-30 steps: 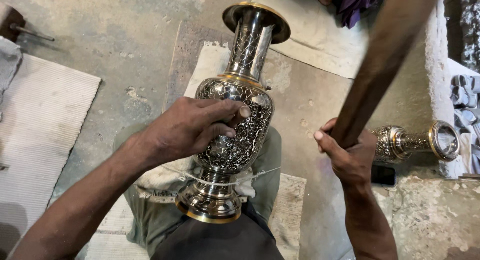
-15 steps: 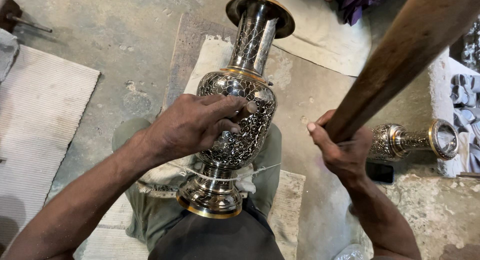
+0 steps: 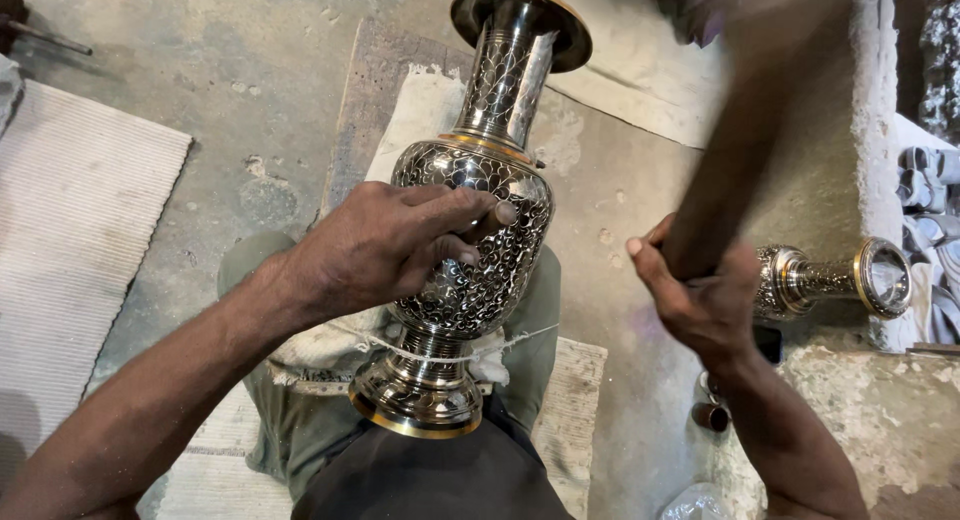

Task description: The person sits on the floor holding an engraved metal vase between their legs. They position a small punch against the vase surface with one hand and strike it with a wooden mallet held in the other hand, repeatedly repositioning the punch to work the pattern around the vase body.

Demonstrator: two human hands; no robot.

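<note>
While the left hand (image 3: 385,245) presses curled fingers on the engraved vase (image 3: 470,230), the right hand (image 3: 700,300) grips a wooden stick (image 3: 740,150)

A second metal vase (image 3: 830,278) lies sideways beside a ribbed mat (image 3: 70,210).

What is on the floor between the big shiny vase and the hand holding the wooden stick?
Nothing. In the head view, only bare, dusty floor lies between the vase and the right hand gripping the stick.

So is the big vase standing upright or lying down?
Lying down: the vase rests across the person's lap, foot toward the body, mouth pointing away, steadied by the left hand.
</note>
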